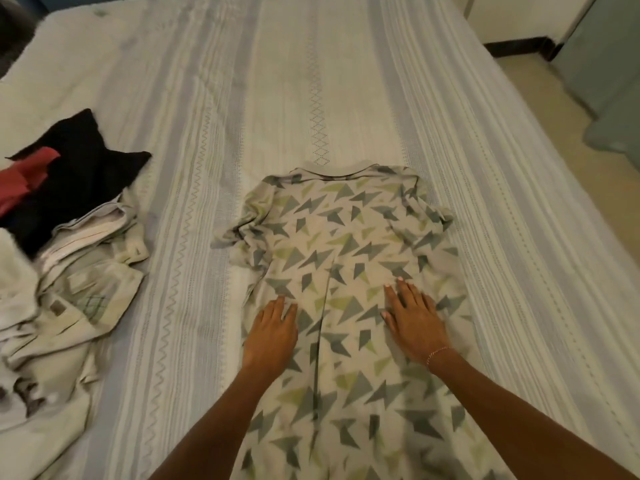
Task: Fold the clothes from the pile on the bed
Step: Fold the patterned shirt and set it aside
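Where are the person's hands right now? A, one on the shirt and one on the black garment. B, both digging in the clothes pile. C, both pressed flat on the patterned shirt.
C: the left hand and right hand both lie flat, fingers straight, on the patterned shirt.

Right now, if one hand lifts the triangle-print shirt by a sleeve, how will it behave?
Probably floppy: the triangle-print shirt lies flat under the left hand and right hand, its sleeves already crumpled. It looks thin, so likely light. Lifted by one sleeve it would likely drape and bunch; pushed, it may wrinkle on the bedsheet rather than slide whole.
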A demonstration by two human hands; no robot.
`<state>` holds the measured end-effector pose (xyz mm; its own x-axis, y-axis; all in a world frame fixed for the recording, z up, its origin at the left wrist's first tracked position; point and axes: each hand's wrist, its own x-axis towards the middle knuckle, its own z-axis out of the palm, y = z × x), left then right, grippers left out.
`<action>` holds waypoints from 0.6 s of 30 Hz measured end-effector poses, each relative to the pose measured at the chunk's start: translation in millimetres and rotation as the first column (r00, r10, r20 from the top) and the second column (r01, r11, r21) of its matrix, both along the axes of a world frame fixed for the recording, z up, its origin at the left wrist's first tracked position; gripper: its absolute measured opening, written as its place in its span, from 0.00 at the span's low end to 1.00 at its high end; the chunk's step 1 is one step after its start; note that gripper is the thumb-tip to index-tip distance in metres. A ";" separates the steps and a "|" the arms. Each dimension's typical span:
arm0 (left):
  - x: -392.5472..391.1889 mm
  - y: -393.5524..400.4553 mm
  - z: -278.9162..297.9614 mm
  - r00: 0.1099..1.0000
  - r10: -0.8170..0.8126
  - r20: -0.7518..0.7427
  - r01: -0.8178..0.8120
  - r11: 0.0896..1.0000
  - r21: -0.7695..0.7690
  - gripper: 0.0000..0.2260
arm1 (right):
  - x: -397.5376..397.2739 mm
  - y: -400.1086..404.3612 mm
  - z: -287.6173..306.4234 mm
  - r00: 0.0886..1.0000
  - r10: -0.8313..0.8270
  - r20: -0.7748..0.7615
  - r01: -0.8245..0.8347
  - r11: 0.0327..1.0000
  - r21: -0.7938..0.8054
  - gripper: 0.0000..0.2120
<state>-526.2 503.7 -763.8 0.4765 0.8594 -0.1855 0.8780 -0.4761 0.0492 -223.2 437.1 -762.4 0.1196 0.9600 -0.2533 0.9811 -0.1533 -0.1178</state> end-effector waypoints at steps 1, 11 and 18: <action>-4.2 -15.2 1.7 1.000 0.023 -0.005 -0.023 1.000 -0.019 0.23 | -2.4 -12.8 0.7 1.000 -0.005 -0.004 0.005 1.000 -0.015 0.33; -24.9 -160.8 34.4 0.649 0.759 0.052 -0.719 0.635 -0.282 0.21 | 7.1 -166.9 16.5 0.897 -0.441 -0.044 0.441 0.898 -0.006 0.27; -56.0 -213.4 32.9 0.280 0.950 0.138 -0.637 0.291 -0.714 0.21 | 12.7 -248.3 31.2 0.458 -0.765 -0.453 0.752 0.605 -0.262 0.17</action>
<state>-582.2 290.3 -730.9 -0.2811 0.6819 -0.6752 0.5137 0.7012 0.4943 -210.5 188.8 -731.2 0.6559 0.5456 -0.5216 0.2781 -0.8171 -0.5049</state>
